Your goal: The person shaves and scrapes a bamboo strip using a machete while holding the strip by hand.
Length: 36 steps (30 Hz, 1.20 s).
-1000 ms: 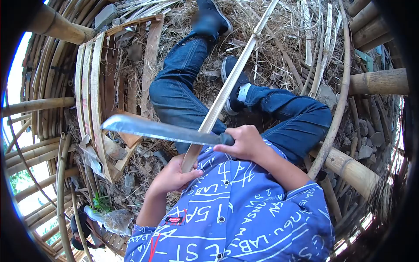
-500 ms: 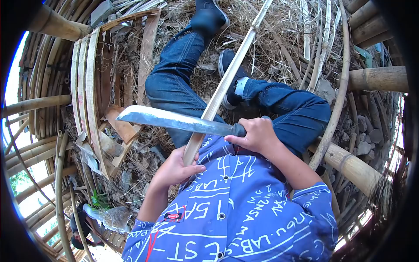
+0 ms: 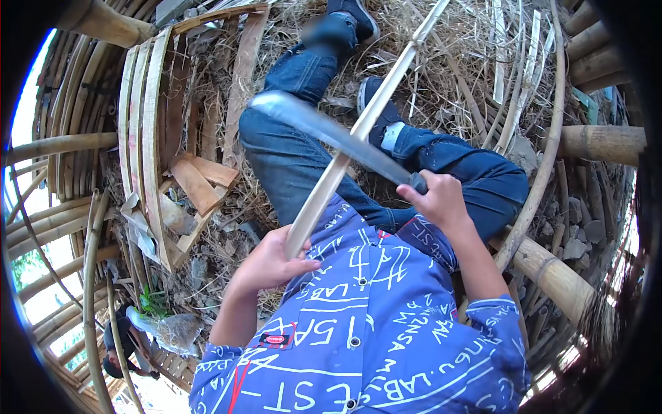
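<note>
My left hand point(image 3: 276, 259) is closed around the near end of a long, pale bamboo strip point(image 3: 323, 183), which slants up and right between my legs. The strip has a visible node near its far part. In my right hand point(image 3: 441, 200) is a machete point(image 3: 310, 124), gripped by its dark handle. Its broad blade, smeared by motion, crosses the strip and points up and left over my bent knee. Whether the edge touches the strip, I cannot tell.
A crate-like frame of wooden slats point(image 3: 145, 138) stands at the left. Thick bamboo poles point(image 3: 552, 272) run along the right, and bamboo walls surround me. Straw and split strips cover the ground point(image 3: 441, 76). At lower left is a clear plastic bag point(image 3: 169, 328), with another person point(image 3: 124, 345) beyond.
My right hand has moved up and right, carrying the machete farther along the strip, away from my left hand. The blade tip has swung upward. My left hand keeps its hold.
</note>
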Each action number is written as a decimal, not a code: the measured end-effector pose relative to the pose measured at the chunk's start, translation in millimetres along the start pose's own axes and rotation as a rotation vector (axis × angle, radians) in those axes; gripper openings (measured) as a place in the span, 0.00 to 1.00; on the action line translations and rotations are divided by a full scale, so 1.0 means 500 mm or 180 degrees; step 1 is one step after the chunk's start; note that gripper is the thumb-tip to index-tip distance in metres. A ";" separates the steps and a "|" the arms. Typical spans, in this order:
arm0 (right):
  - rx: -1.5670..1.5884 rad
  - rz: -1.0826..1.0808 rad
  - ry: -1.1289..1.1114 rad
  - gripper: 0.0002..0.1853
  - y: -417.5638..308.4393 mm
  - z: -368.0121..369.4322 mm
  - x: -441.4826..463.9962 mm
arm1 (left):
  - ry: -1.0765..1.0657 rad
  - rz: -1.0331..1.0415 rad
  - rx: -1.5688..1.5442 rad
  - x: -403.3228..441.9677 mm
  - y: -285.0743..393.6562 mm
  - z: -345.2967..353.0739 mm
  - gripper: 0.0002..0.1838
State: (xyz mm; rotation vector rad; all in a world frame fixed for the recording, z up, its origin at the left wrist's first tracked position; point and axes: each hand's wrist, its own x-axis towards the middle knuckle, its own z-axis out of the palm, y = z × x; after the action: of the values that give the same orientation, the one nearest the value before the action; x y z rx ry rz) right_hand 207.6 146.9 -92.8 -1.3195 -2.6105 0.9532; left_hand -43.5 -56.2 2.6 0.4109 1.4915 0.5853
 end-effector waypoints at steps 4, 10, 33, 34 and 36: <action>0.0090 -0.0757 -0.0119 0.37 -0.085 0.022 -0.028 | 0.0159 0.0499 0.0723 0.029 0.005 0.026 0.21; 0.0334 -0.0727 -0.0368 0.37 -0.093 0.056 -0.028 | 0.0217 0.0910 0.0558 0.040 0.012 0.041 0.22; 0.0345 -0.0336 -0.0194 0.36 -0.060 0.053 -0.024 | 0.0317 0.0740 0.0757 0.057 -0.005 0.047 0.21; 0.0313 -0.0370 -0.0179 0.37 -0.051 0.057 -0.015 | 0.0381 0.0747 0.0654 0.057 -0.007 0.048 0.21; -0.0087 -0.0553 0.0012 0.38 -0.035 0.055 0.006 | 0.0370 0.0741 0.0682 0.052 -0.007 0.045 0.21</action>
State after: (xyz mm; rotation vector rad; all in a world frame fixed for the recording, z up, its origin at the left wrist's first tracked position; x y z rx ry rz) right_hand 184.6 127.8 -105.7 -1.0763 -2.6904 0.8904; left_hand -21.0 -41.4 -19.0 0.7347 1.6366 0.6430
